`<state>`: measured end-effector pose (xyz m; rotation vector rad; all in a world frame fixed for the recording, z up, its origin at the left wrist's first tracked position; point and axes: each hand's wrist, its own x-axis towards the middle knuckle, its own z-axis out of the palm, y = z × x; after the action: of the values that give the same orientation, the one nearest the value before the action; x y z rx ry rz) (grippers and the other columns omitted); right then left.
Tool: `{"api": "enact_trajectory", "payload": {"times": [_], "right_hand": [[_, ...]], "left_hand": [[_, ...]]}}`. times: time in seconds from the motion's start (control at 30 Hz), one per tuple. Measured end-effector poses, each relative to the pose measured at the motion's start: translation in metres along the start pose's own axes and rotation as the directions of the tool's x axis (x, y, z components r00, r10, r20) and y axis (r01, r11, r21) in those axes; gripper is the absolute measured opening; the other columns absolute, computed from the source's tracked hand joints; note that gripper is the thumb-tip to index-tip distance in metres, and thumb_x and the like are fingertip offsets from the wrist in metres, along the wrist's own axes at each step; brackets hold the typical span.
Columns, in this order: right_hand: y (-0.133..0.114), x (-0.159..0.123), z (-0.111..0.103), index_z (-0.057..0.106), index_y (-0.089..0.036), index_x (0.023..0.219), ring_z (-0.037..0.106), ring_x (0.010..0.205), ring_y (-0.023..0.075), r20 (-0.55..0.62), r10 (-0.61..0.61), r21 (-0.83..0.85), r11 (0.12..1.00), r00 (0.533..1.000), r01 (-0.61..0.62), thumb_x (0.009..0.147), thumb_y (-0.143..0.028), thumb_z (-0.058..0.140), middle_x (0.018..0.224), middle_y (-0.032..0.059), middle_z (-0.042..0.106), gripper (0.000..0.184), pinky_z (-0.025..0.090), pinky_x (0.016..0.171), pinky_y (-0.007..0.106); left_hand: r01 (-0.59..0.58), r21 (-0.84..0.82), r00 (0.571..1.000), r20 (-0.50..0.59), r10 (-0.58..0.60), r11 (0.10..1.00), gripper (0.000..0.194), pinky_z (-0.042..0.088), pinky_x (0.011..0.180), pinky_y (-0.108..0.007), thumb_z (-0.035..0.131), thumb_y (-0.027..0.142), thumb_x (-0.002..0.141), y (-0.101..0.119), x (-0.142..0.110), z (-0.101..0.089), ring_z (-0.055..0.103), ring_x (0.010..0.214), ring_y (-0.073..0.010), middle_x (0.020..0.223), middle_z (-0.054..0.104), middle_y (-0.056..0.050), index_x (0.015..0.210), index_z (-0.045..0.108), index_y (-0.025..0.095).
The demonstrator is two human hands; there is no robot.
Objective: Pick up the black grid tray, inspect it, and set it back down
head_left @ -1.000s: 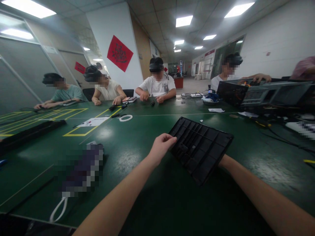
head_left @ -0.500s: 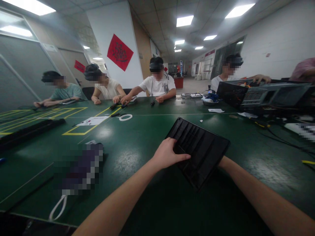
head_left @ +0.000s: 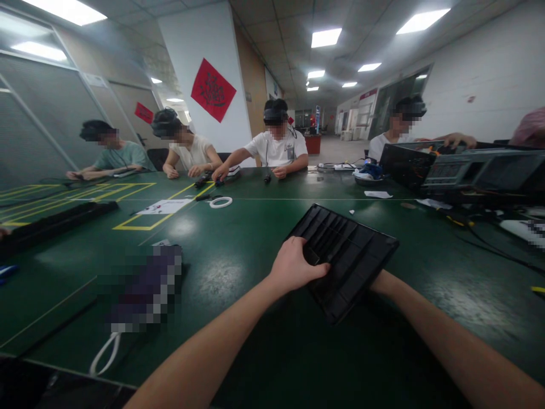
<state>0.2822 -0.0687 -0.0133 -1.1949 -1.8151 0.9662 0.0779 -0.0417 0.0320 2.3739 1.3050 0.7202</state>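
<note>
Above the green surface (head_left: 247,238), a ribbed black plastic panel (head_left: 343,250) is held tilted. Its near-left edge is gripped by the left hand (head_left: 296,264), thumb across the ribbed face; the right hand is hidden behind the panel, so its grip cannot be told.

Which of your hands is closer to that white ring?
Left: the left hand grips the black panel, right of the ring; the right hand, farther right, is mostly behind the panel.
</note>
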Motion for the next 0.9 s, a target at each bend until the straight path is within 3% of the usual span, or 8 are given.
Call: {"api": "enact_trajectory", "payload": {"times": [0.1, 0.2, 0.37, 0.47, 0.73, 0.83, 0.9], "right_hand": [[-0.002, 0.0, -0.004, 0.057, -0.026, 0.123, 0.05, 0.116, 0.026, 0.093, -0.013, -0.004, 1.0, 0.996, 0.013, 0.083, -0.046, 0.055, 0.122, 0.0062, 0.058, 0.045, 0.041, 0.101, 0.047], [-0.008, 0.001, -0.009, 0.054, -0.024, 0.128, 0.043, 0.124, 0.0259, 0.153, 0.007, -0.109, 0.994, 0.988, 0.01, 0.082, -0.041, 0.055, 0.133, 0.0061, 0.049, 0.048, 0.03, 0.109, 0.049], [-0.017, 0.0, -0.011, 0.049, -0.03, 0.132, 0.038, 0.128, 0.0227, 0.143, 0.119, -0.156, 0.983, 0.982, -0.096, 0.082, -0.034, 0.053, 0.141, 0.0008, 0.04, 0.05, 0.025, 0.111, 0.046], [-0.019, -0.001, -0.01, 0.049, -0.031, 0.131, 0.036, 0.129, 0.0227, 0.148, 0.144, -0.139, 0.983, 0.979, -0.124, 0.082, -0.032, 0.054, 0.142, 0.0003, 0.039, 0.05, 0.023, 0.112, 0.046], [-0.016, 0.0, -0.009, 0.05, -0.032, 0.13, 0.035, 0.129, 0.0226, 0.151, 0.145, -0.139, 0.983, 0.978, -0.124, 0.081, -0.032, 0.056, 0.141, 0.001, 0.039, 0.05, 0.022, 0.112, 0.045], [-0.014, 0.0, -0.009, 0.051, -0.033, 0.13, 0.036, 0.129, 0.0218, 0.152, 0.137, -0.135, 0.984, 0.979, -0.117, 0.08, -0.03, 0.056, 0.14, 0.0005, 0.04, 0.05, 0.023, 0.112, 0.044], [-0.013, 0.0, -0.009, 0.05, -0.034, 0.13, 0.037, 0.129, 0.0223, 0.154, 0.133, -0.141, 0.984, 0.979, -0.112, 0.081, -0.032, 0.056, 0.14, 0.0006, 0.04, 0.05, 0.023, 0.112, 0.045]], "left_hand": [[0.082, 0.031, 0.994, -0.069, -0.08, 0.996, 0.059, 0.046, 0.086, -0.037, 0.064, 0.053, 0.066, -0.01, 0.008, -0.011, 0.057, 0.1, -0.0273, 0.107, 0.061, -0.015, 0.106, 0.058, 0.011], [0.243, 0.115, 0.958, -0.183, -0.22, 0.963, 0.057, 0.046, 0.084, -0.036, 0.062, 0.055, 0.068, -0.035, 0.02, -0.029, 0.058, 0.1, -0.0284, 0.107, 0.062, -0.017, 0.103, 0.06, 0.01], [0.536, 0.244, 0.831, -0.323, -0.453, 0.808, 0.067, 0.046, 0.08, -0.037, 0.052, 0.064, 0.07, -0.095, 0.038, -0.061, 0.06, 0.1, -0.0337, 0.104, 0.064, -0.022, 0.1, 0.063, 0.006], [0.65, 0.3, 0.754, -0.367, -0.545, 0.698, 0.077, 0.045, 0.082, -0.039, 0.051, 0.067, 0.068, -0.127, 0.049, -0.077, 0.057, 0.105, -0.0371, 0.108, 0.062, -0.027, 0.106, 0.062, 0.0], [0.73, 0.447, 0.671, -0.323, -0.667, 0.518, 0.08, 0.043, 0.085, -0.041, 0.054, 0.067, 0.065, -0.182, 0.071, -0.103, 0.052, 0.113, -0.0405, 0.12, 0.057, -0.028, 0.111, 0.062, 0.001], [0.731, 0.454, 0.664, -0.3, -0.685, 0.509, 0.079, 0.043, 0.083, -0.04, 0.054, 0.066, 0.066, -0.187, 0.074, -0.109, 0.053, 0.11, -0.0395, 0.118, 0.058, -0.028, 0.11, 0.062, 0.001], [0.728, 0.456, 0.676, -0.352, -0.647, 0.512, 0.078, 0.043, 0.083, -0.04, 0.055, 0.064, 0.067, -0.181, 0.073, -0.11, 0.053, 0.11, -0.039, 0.118, 0.057, -0.028, 0.112, 0.06, 0.0]]}}
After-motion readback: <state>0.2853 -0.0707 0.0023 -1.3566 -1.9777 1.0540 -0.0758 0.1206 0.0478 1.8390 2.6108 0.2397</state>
